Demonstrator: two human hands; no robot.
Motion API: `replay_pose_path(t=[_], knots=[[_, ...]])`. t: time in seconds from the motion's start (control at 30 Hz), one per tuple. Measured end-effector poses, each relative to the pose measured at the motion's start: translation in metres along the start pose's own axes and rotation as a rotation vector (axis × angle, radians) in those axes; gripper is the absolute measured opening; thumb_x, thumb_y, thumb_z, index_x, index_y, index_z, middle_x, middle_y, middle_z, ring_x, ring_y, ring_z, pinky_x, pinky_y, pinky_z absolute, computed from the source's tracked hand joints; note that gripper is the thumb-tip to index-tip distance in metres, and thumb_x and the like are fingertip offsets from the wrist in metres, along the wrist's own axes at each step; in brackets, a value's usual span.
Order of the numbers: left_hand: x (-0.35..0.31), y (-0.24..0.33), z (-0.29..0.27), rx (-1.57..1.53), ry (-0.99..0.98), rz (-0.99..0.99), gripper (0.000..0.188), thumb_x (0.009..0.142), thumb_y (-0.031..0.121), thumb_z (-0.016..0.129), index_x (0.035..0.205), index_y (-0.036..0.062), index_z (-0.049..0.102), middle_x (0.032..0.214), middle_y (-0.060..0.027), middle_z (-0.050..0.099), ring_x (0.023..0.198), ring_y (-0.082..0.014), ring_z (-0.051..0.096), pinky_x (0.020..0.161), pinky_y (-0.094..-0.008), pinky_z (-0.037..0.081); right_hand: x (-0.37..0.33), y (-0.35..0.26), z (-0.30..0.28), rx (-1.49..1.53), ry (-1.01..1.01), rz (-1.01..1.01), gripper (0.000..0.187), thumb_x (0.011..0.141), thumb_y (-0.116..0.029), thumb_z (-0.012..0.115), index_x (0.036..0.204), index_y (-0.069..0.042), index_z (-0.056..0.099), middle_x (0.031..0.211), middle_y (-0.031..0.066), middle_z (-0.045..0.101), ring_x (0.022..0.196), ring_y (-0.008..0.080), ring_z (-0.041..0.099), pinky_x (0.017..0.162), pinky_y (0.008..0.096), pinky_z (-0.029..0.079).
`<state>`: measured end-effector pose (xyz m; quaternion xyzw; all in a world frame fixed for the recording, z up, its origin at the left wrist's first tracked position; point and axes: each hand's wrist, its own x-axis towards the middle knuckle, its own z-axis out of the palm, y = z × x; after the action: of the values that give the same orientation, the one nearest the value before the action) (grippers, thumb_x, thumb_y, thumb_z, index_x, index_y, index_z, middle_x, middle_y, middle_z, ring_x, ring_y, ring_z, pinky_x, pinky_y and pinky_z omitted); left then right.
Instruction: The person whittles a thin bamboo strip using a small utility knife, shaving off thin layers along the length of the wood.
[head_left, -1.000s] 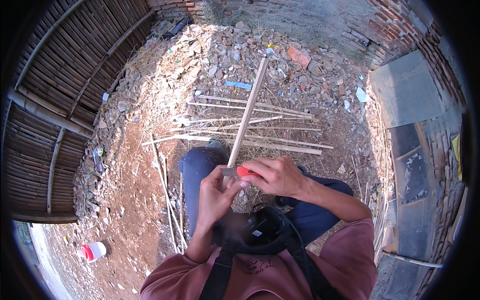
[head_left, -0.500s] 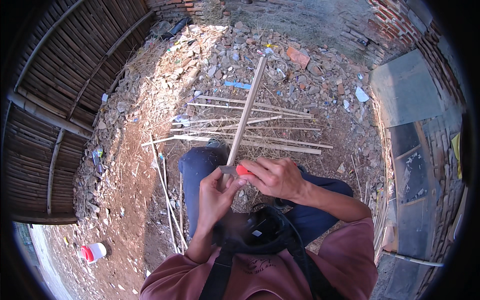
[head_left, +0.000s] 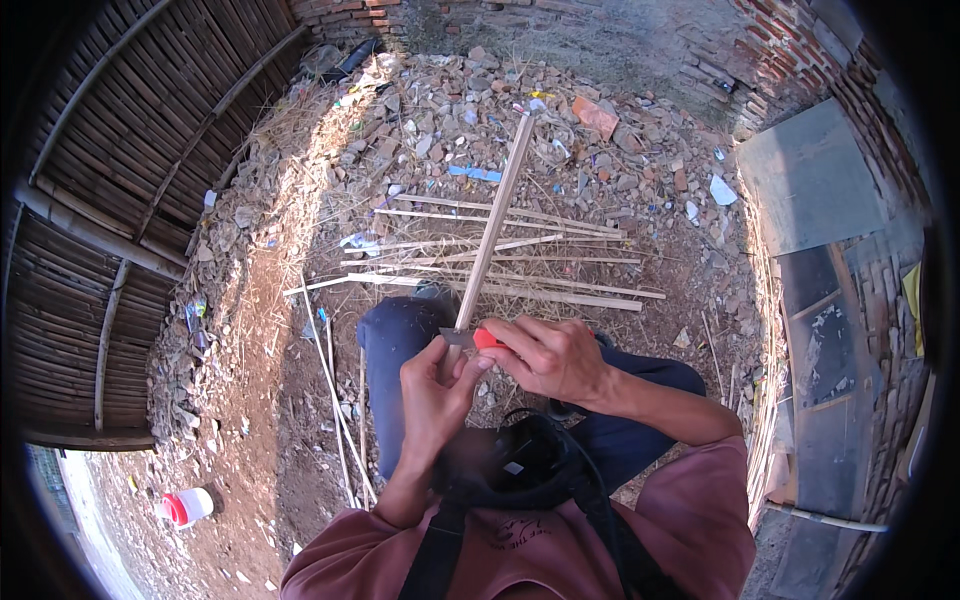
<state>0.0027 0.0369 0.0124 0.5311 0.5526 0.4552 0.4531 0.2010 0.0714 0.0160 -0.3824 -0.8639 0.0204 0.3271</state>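
A long, pale wooden strip (head_left: 496, 215) slants away from me, its near end between my hands. My left hand (head_left: 436, 392) pinches that near end between thumb and fingers. In my right hand (head_left: 552, 358) is a knife with a red handle (head_left: 487, 338); the fingers are wrapped round it. Its short, grey blade (head_left: 457, 337) lies across the strip close to the left thumb. Both thumbs are near each other below the blade. Several similar wooden strips (head_left: 560, 292) lie on the ground beyond my knees.
Thin sticks (head_left: 336, 400) lie left of my leg. Stones and rubble (head_left: 440, 120) cover the far ground up to a brick wall (head_left: 600, 40). A slatted bamboo wall (head_left: 110, 130) stands left, and boards (head_left: 815, 180) lean at right. A white jug with a red band (head_left: 190, 507) sits at lower left.
The blade has tilted slightly on the strip and my left hand has shifted a little. Both hands keep their grips.
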Motion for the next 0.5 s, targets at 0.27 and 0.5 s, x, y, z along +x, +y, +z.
replay_pose_path(t=[0.27,0.5], knots=[[0.005,-0.007,0.008,0.030,0.067,0.076,0.022,0.092,0.011,0.085,0.094,-0.0035,0.069,0.070,0.0001,0.061,0.065,-0.0032,0.048,0.055,-0.0246,0.038,0.006,0.000,-0.004,-0.008,0.030,0.035,0.033,0.099,-0.036,0.074,0.122,-0.011,0.073,0.077,0.0047,0.068,0.056,0.0200,0.070,0.045,0.0339,0.052],[0.004,0.005,0.013,0.087,0.100,0.062,0.020,0.094,0.010,0.084,0.090,-0.0023,0.069,0.066,0.0075,0.053,0.063,0.0001,0.040,0.055,-0.0207,0.032,0.008,-0.001,-0.010,-0.010,-0.027,0.088,0.037,0.094,-0.028,0.079,0.125,-0.009,0.075,0.084,0.0066,0.074,0.062,0.0219,0.072,0.050,0.0355,0.055]])
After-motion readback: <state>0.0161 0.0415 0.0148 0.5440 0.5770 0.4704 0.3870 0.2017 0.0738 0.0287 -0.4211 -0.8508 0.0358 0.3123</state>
